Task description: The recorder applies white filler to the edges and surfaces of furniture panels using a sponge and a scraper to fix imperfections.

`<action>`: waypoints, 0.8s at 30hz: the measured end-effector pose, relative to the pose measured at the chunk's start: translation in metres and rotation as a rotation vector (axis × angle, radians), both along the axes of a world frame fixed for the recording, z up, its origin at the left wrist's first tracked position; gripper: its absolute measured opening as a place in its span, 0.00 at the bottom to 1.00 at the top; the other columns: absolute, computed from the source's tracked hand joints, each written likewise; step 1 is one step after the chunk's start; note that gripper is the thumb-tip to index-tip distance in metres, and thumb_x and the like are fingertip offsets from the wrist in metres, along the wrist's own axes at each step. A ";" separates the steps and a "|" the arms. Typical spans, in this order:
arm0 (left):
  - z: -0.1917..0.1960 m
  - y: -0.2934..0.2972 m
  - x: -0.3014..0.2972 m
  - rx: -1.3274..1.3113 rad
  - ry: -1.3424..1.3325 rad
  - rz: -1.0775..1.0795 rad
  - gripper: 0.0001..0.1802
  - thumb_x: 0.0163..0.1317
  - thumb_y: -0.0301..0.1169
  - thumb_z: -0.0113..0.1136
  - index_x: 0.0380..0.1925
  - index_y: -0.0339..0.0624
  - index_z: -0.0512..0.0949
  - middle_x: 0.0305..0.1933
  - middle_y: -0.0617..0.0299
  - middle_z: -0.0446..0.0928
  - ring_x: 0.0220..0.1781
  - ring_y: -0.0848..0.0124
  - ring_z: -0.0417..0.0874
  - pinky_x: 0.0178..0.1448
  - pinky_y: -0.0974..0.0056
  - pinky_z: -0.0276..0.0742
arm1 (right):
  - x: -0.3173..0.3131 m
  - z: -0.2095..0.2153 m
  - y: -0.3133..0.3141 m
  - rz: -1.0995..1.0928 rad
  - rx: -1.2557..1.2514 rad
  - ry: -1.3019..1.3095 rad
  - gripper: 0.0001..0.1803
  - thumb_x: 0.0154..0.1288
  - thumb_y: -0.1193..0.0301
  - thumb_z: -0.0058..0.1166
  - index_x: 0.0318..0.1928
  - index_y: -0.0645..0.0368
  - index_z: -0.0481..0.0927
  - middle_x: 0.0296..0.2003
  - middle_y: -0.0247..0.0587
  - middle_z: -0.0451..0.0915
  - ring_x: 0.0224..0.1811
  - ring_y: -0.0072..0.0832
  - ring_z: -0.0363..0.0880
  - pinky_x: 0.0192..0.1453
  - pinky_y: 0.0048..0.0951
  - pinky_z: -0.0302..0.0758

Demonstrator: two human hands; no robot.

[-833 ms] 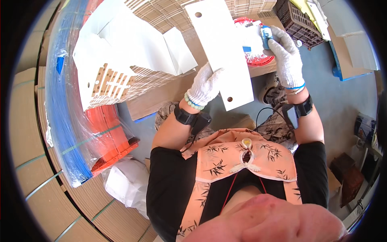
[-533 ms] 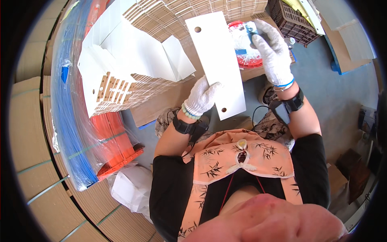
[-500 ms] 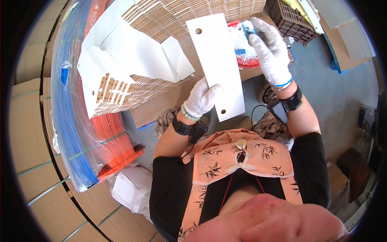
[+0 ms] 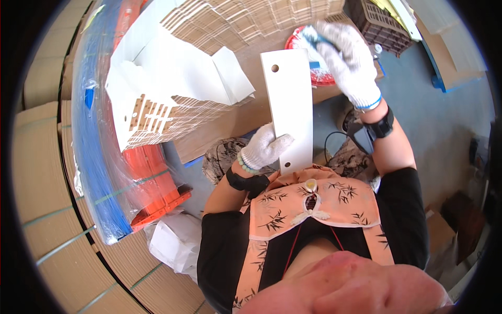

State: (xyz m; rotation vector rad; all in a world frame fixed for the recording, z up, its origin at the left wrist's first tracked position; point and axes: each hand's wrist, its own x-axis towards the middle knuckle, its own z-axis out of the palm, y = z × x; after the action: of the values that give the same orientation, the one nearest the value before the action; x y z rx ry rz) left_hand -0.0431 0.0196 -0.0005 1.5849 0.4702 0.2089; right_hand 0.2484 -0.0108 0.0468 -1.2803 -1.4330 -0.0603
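Note:
A long white card strip (image 4: 292, 104) with a round hole near each end stands on a slant before my apron. My left hand (image 4: 263, 146), in a white knitted glove, is closed on its lower left edge, thumb across the front. My right hand (image 4: 351, 65), gloved too, is over a round red-rimmed dish (image 4: 325, 83) smeared with white and blue. Its thumb and fingers curl toward each other around a bluish thing, which they partly cover; its kind does not show. The strip's top end overlaps the dish's near left side.
White sheets (image 4: 172, 68) lie over stacked slotted cardboard (image 4: 214, 23) on the left and far side. A brown plastic crate (image 4: 379, 26) stands far right. Plastic-wrapped blue and orange-red bundles (image 4: 99, 172) and flat cardboard stacks (image 4: 39, 157) line the left.
My left hand has moved down toward my body with the white strip, which now stands more upright. My right hand has shifted slightly left over the dish.

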 end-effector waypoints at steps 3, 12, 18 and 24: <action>0.005 0.006 0.007 -0.015 -0.072 -0.053 0.21 0.76 0.35 0.53 0.62 0.33 0.77 0.54 0.54 0.83 0.55 0.67 0.82 0.61 0.61 0.77 | -0.001 -0.007 0.007 -0.073 -0.142 -0.112 0.14 0.66 0.73 0.60 0.52 0.57 0.87 0.40 0.48 0.84 0.41 0.44 0.83 0.47 0.37 0.80; 0.054 0.009 -0.009 0.109 -0.117 0.018 0.21 0.74 0.32 0.54 0.62 0.32 0.76 0.55 0.53 0.83 0.55 0.65 0.84 0.61 0.60 0.79 | 0.029 -0.054 0.021 -0.179 -0.422 0.108 0.15 0.66 0.71 0.60 0.51 0.62 0.87 0.46 0.55 0.85 0.49 0.48 0.85 0.57 0.38 0.80; 0.128 0.028 -0.057 0.030 -0.446 0.497 0.23 0.74 0.27 0.56 0.67 0.34 0.72 0.58 0.55 0.82 0.56 0.67 0.85 0.59 0.60 0.83 | 0.031 -0.074 0.032 -0.087 -0.452 0.182 0.16 0.67 0.72 0.60 0.53 0.62 0.86 0.48 0.53 0.85 0.52 0.47 0.84 0.59 0.37 0.78; 0.186 0.126 -0.150 0.237 -0.469 0.833 0.21 0.76 0.32 0.52 0.65 0.35 0.74 0.64 0.48 0.80 0.63 0.58 0.83 0.65 0.54 0.82 | 0.037 -0.088 0.040 0.008 -0.487 0.355 0.15 0.69 0.72 0.59 0.54 0.63 0.85 0.48 0.50 0.85 0.52 0.39 0.84 0.61 0.34 0.77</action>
State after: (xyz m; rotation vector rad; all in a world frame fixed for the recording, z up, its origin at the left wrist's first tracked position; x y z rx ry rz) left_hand -0.1927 0.1455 0.1857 1.4195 0.7271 1.2760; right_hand 0.2852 0.0292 -0.0410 -1.5827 -1.1773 0.5261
